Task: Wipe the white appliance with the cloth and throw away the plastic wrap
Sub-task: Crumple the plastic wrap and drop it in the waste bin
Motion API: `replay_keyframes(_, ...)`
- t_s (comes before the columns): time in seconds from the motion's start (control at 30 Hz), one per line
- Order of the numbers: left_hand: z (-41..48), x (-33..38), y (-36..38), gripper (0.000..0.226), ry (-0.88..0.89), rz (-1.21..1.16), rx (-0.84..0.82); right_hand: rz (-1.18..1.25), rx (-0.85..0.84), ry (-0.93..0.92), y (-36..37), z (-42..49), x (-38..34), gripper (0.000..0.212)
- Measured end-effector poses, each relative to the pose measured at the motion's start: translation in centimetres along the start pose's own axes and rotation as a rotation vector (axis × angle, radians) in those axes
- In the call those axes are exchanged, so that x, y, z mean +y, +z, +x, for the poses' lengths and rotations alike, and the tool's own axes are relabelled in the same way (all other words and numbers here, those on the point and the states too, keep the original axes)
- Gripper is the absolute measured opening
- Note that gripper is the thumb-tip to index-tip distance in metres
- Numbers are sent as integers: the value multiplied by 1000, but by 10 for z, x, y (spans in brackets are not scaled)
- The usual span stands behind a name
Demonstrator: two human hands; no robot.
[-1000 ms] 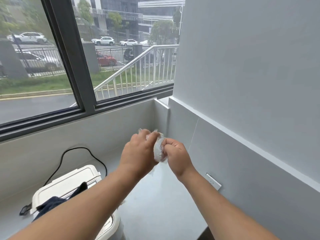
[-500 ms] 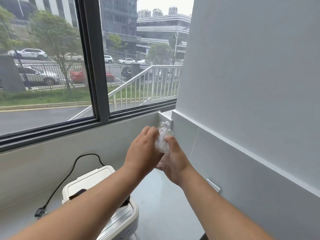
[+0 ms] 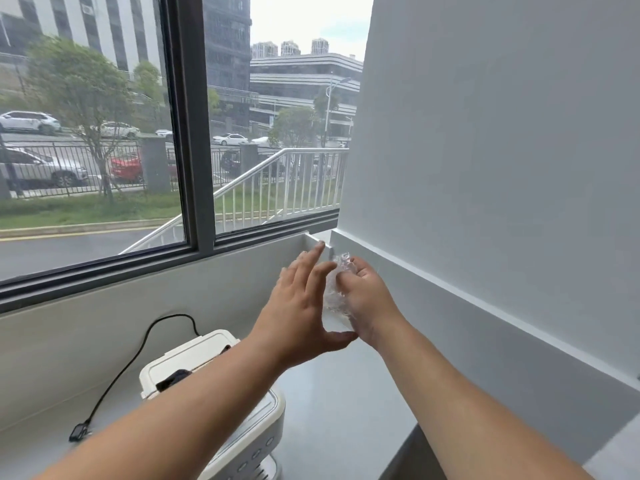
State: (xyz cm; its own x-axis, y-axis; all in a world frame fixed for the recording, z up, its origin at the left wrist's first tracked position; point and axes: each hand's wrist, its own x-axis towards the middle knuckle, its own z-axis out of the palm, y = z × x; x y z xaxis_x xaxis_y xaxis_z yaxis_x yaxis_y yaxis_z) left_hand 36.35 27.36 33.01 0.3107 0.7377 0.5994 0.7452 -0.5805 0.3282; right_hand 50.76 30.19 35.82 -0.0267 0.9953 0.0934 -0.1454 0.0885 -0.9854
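Your right hand (image 3: 363, 299) is curled around the wrap (image 3: 334, 296), a clear crumpled wad held up in the air in front of you. You hold it tight like that, I think, to squash it small so it is easy to throw away. Your left hand (image 3: 301, 310) is spread wide, fingers straight, with its palm flat against the wad. It grips nothing. It looks like it is pressing the wrap into your right hand, the way you pat a snowball.

The appliance (image 3: 214, 375) sits low on the counter (image 3: 339, 410), on its left part near the back wall under the window (image 3: 104, 133). Your left arm hides much of it. A dark cloth (image 3: 173, 377) lies on its lid, so the wiping job looks not finished, or the cloth was just left there. I cannot tell which.

A black cord (image 3: 138, 348) runs from behind the appliance across the counter toward its left edge. Watch it when you reach for the cloth.

I see no bin here. You will likely need to look around for 1. Nothing blocks your hands now.
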Motion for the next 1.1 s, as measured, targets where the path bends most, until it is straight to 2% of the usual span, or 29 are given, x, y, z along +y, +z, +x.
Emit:
replay_keyframes(0.17, -11, 12, 2, 114, 70, -164, 74, -12, -27, -4, 6, -25, -4, 25)
replay_keyframes(0.23, -15, 15, 4, 116, 123, -171, 101, -48, -41, -1, 3, -33, -1, 32)
replay_keyframes(0.3, -17, 20, 5, 117, 161, -168, 89, -95, -3, 5, -2, -39, 3, 30)
replay_keyframes(0.5, -15, 40, 11, 102, 267, -128, 30, -57, 94, 39, -18, -50, 11, 28)
replay_keyframes(0.6, -9, 43, 18, 96, 289, -87, 12, -113, 131, 28, -31, -55, 12, 36)
replay_keyframes(0.7, -5, 44, 29, 91, 251, -18, -39, -106, 156, 80, -44, -63, 9, 53)
replay_keyframes(0.8, 1, 45, 42, 73, 151, -19, -45, -2, 125, 120, -55, -71, 7, 65)
replay_keyframes(0.93, 18, 54, 62, 40, 81, -35, -59, 46, -7, 109, -73, -79, 6, 39)
replay_keyframes(1.0, 25, 63, 72, 27, 48, -97, -58, 32, -23, 107, -86, -82, 4, 32)
replay_keyframes(1.1, 36, 87, 86, 16, 18, -210, -74, 27, 38, 88, -110, -86, -3, 43)
